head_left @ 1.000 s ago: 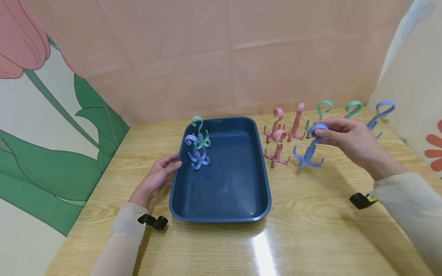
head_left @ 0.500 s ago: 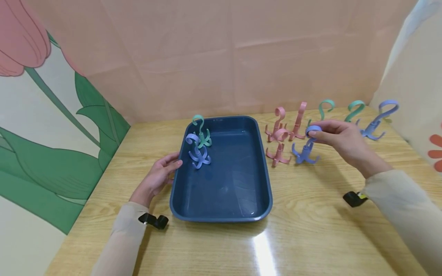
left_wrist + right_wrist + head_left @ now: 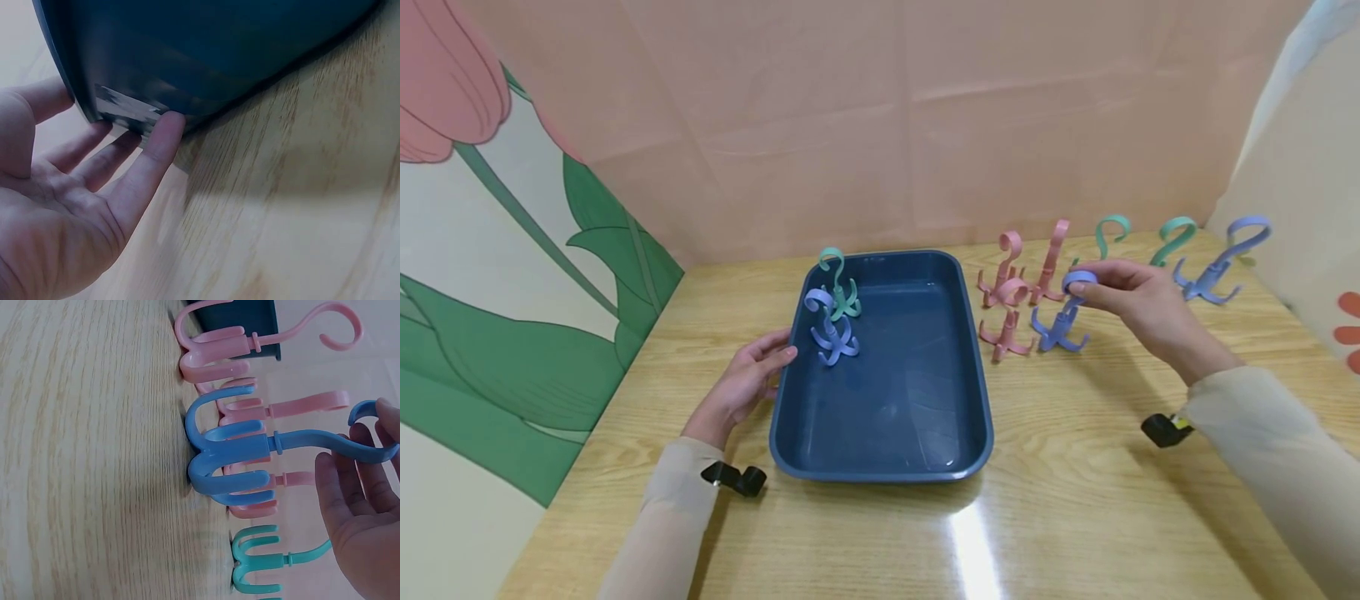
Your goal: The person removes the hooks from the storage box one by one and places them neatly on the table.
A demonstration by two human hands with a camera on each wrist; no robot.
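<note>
A dark blue tray (image 3: 880, 479) lies on the wooden table. My left hand (image 3: 745, 379) holds its left side, thumb at the rim and fingertips against the outer wall. To the right of the tray, my right hand (image 3: 1138, 304) pinches the curled top of a periwinkle-blue four-pronged hook hanger (image 3: 1060, 329), which stands upright with its prongs low at the tabletop. Close beside that hanger stands a pink hook hanger (image 3: 1006, 333). Inside the tray, along its left side, are a green hook hanger (image 3: 841, 298) and another blue hook hanger (image 3: 833, 340).
Two more pink hangers (image 3: 1048, 271) stand behind the held one. Farther right are two green hangers (image 3: 1172, 242), partly hidden by my right hand, and a tilted blue hanger (image 3: 1213, 271). A pink cloth backdrop (image 3: 895, 125) rises behind the table.
My right hand has shifted slightly left with the blue hanger, toward the nearest pink one, and then almost stopped. My left hand stays at the tray's side.
</note>
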